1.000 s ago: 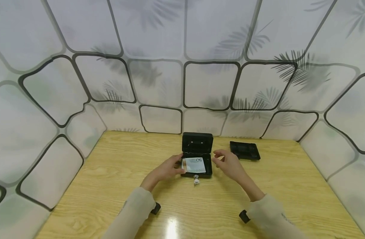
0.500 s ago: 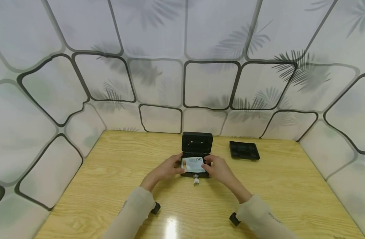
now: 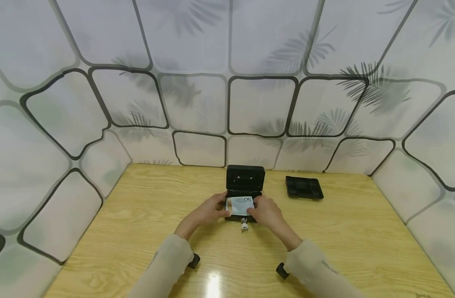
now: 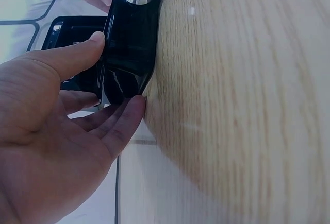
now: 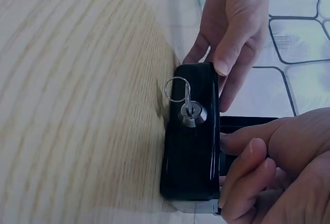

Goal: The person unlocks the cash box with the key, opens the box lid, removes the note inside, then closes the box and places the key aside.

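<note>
A black cash box (image 3: 246, 178) stands on the table with its lid raised. Inside lies a banknote (image 3: 239, 205) marked 50, pale blue with an orange band. My left hand (image 3: 209, 210) holds the box's left end, thumb at the rim and fingers along the side wall, as the left wrist view (image 4: 67, 105) also shows. My right hand (image 3: 269, 213) reaches over the right side of the box, thumb and fingers at the note's right edge; the box wall hides their tips in the right wrist view. A key with a ring (image 5: 178, 89) sits in the front lock (image 5: 192, 113).
A black plastic tray (image 3: 304, 188) lies on the wooden table (image 3: 156, 182) to the right of the box, near the back edge. Patterned fabric walls (image 3: 197, 103) enclose the table at the back and sides.
My right hand has moved left from beside the box to over its right side, its thumb and fingers now at the banknote's edge. The left hand keeps its place on the box.
</note>
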Demonstrator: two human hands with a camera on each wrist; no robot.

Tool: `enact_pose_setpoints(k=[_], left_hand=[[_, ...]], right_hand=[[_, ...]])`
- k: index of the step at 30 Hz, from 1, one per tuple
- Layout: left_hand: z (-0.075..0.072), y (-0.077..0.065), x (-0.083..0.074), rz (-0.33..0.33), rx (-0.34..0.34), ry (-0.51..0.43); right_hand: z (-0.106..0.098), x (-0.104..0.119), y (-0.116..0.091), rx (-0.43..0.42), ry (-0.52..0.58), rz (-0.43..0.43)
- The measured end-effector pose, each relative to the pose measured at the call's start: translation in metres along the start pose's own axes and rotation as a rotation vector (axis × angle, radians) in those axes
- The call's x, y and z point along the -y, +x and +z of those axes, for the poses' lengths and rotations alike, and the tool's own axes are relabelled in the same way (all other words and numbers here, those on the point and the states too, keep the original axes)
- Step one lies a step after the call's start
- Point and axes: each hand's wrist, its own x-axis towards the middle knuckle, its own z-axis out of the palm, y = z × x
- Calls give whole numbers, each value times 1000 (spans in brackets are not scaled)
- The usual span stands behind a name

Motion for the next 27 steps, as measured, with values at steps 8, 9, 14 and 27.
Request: enact_pose_setpoints(k=[8, 9, 14, 27], left_hand=[[1, 0, -1, -25, -14, -18], [1, 0, -1, -25, -14, -16], [0, 0, 0, -28, -14, -2], [1, 1, -1, -30, -15, 4]], right_hand=[[3, 0, 1, -22, 44, -15], [3, 0, 2, -21, 56, -14], [6, -3, 3, -39, 168, -5], [8, -6, 6, 3, 464, 90]])
